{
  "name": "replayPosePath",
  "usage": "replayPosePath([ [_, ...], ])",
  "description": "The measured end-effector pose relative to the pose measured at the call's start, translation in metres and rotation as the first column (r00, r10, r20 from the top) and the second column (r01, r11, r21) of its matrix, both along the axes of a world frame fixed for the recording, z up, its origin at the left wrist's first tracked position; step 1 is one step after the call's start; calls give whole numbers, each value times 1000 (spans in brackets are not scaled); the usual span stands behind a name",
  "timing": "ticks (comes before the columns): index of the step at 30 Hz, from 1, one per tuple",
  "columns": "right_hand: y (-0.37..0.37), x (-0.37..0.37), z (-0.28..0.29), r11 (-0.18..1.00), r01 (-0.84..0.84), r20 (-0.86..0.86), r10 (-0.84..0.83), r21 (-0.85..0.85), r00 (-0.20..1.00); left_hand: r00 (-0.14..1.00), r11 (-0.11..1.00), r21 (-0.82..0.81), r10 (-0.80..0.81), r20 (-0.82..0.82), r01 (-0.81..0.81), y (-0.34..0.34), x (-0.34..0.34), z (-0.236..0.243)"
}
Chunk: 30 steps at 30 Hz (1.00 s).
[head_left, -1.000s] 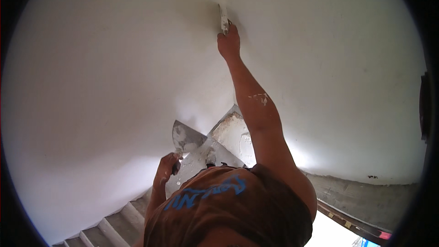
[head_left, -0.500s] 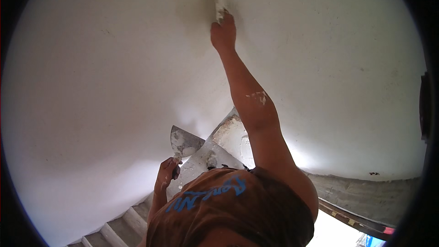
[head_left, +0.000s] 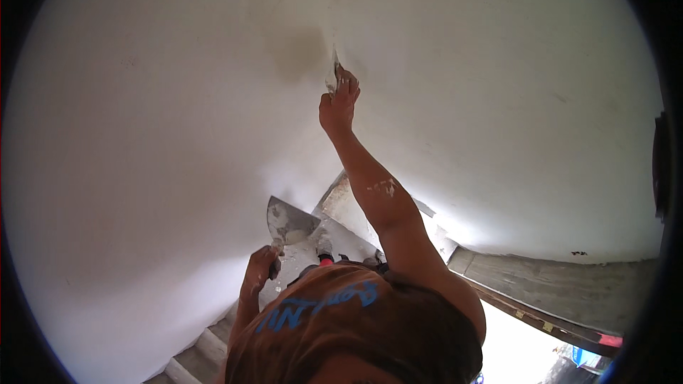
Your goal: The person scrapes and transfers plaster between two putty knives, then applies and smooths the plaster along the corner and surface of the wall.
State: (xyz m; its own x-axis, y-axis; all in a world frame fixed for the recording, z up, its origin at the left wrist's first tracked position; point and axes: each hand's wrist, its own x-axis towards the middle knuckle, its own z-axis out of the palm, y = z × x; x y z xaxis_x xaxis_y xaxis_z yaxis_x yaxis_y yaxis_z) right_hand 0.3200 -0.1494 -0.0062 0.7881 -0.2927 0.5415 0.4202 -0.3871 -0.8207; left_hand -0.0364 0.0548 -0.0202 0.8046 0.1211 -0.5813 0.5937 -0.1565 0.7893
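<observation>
My right hand (head_left: 340,103) is raised on a long outstretched arm, closed on a small putty knife (head_left: 332,75) held at the corner between the left wall (head_left: 156,135) and right wall (head_left: 512,121). The tip of its blade looks pressed to the plaster, with a faint pale streak above it. Low on the left, my left hand (head_left: 263,262) grips the handle of a wide steel scraper (head_left: 288,220), its blade tilted up and smeared with white compound. Spots of the same white mark my right forearm.
Below lie a dusty landing (head_left: 309,249) by my feet and a pale patched surface (head_left: 345,210). Concrete steps (head_left: 203,352) descend at lower left. At lower right are a grey ledge (head_left: 541,284), a bright opening and a blue object (head_left: 585,357). A dark object (head_left: 659,163) sits at the right rim.
My right hand rose slightly, then came down along the corner with the putty knife, shifting a little left. My left hand and scraper stayed nearly in place.
</observation>
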Motion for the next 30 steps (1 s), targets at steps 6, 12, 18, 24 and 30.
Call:
replayPosePath([
  [6, 13, 65, -40, 997, 69, -137, -73, -35, 988, 994, 1000, -17, 22, -109, -24, 9, -23, -14],
  [12, 4, 88, -54, 997, -77, -113, 78, 16, 990, 979, 995, -29, 90, -186, -97, 9, -17, -27],
  [18, -6, 66, -52, 950, -290, -62, 298, 113, 953, 981, 999, -25, 43, -189, -49, 13, -7, -18],
  [24, 0, -23, -23, 835, -504, -163, 541, 221, 825, 986, 999, 20, -43, -160, 47, 24, 1, -13],
  [30, -29, 69, -10, 991, -129, -61, 131, 32, 989, 993, 999, 12, -47, -109, 48, 11, -2, 2],
])
